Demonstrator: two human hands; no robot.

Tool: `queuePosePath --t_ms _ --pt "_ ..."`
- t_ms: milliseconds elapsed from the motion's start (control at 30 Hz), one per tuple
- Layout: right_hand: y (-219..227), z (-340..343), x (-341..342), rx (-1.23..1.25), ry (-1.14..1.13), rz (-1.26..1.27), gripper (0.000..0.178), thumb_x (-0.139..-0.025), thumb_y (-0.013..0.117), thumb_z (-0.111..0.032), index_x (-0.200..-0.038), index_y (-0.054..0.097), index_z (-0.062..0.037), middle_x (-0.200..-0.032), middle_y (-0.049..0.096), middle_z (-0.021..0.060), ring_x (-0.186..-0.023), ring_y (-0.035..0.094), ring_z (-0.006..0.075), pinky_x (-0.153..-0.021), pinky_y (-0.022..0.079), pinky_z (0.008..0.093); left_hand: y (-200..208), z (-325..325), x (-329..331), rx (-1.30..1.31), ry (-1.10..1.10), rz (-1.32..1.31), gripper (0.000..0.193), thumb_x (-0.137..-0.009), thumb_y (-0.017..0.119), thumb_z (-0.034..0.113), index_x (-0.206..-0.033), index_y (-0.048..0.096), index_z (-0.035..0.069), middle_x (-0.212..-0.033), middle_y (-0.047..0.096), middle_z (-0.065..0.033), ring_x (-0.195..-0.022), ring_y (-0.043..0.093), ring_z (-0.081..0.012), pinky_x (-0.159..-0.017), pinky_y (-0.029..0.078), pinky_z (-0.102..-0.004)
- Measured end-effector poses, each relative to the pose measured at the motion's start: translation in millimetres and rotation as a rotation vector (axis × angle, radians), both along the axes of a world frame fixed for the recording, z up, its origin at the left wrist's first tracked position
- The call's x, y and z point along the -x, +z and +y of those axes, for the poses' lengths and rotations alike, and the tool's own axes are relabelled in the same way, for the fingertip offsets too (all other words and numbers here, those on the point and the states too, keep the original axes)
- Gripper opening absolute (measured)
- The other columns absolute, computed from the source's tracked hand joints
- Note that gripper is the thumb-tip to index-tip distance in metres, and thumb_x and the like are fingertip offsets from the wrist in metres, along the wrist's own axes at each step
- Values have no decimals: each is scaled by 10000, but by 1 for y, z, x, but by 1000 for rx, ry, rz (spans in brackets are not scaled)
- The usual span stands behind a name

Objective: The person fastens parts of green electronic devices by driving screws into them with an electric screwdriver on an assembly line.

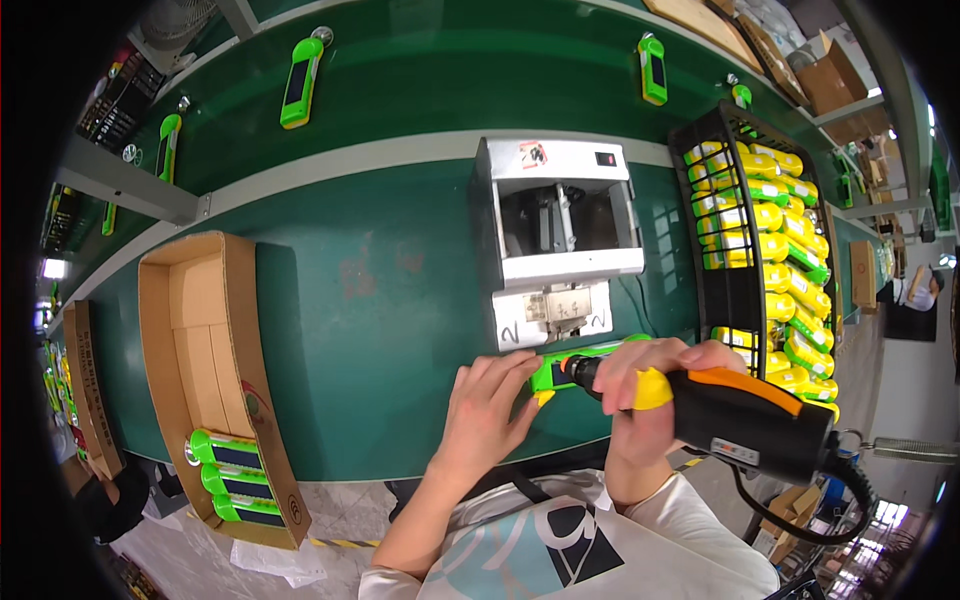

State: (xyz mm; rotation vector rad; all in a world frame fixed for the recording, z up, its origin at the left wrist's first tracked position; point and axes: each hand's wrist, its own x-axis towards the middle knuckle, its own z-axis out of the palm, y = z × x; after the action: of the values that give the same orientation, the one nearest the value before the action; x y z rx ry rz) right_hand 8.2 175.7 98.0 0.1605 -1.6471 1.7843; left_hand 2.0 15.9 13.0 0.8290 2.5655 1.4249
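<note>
My right hand (640,400) is wrapped around a black and orange electric screwdriver (745,410), which lies nearly level. A yellow covering is around one of its fingers. The screwdriver's tip points left and meets a green handheld device (543,375) with a dark panel, lying near the table's front edge. My left hand (490,405) grips the left end of that device, with something yellow at the thumb tip. The right part of the device is partly hidden by my right hand. Directly beyond it is a silver box-shaped screw feeder (565,265) with a white front block.
A black crate (735,215) packed with yellow and green devices stands at right. On the left, a cardboard box (205,340) holds three green devices (235,480) at its near end. More devices sit on the green conveyor (420,75) beyond. A coiled cord (860,490) hangs from the screwdriver.
</note>
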Motion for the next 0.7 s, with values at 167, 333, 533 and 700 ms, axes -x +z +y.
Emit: queuePosePath --t_ms 167,333,533,700 --pt "-1 9 -32 198 163 -35 302 -1036 639 -240 -1199 454 -65 -821 640 178 -624 650 292 -590 556 427 0 -12 4 -24 -94 0 562 -775 832 19 -1316 683 50 -1325 688 -82 -1111 646 -285 -934 497 -390" --pt "-11 -1 -41 152 176 -50 411 -961 736 -57 -1238 433 -75 -858 639 143 -663 663 244 -650 574 396 -3 -9 4 -44 -87 31 553 -762 839 12 -1297 702 36 -1314 696 -81 -1108 651 -289 -955 506 -388" --pt "-25 -1 -38 87 195 -25 455 -917 725 17 -1245 423 -69 -884 639 125 -662 660 220 -673 577 380 -4 -10 2 -56 -71 31 549 -761 832 13 -1294 705 36 -1310 698 -83 -1103 652 -290 -953 513 -390" --pt "-29 -3 -37 122 175 -16 454 -908 727 31 -1239 432 -65 -874 642 122 -654 654 220 -673 579 381 -4 -9 1 -71 -73 24 559 -755 824 6 -1298 701 43 -1317 694 -77 -1112 652 -286 -959 512 -393"
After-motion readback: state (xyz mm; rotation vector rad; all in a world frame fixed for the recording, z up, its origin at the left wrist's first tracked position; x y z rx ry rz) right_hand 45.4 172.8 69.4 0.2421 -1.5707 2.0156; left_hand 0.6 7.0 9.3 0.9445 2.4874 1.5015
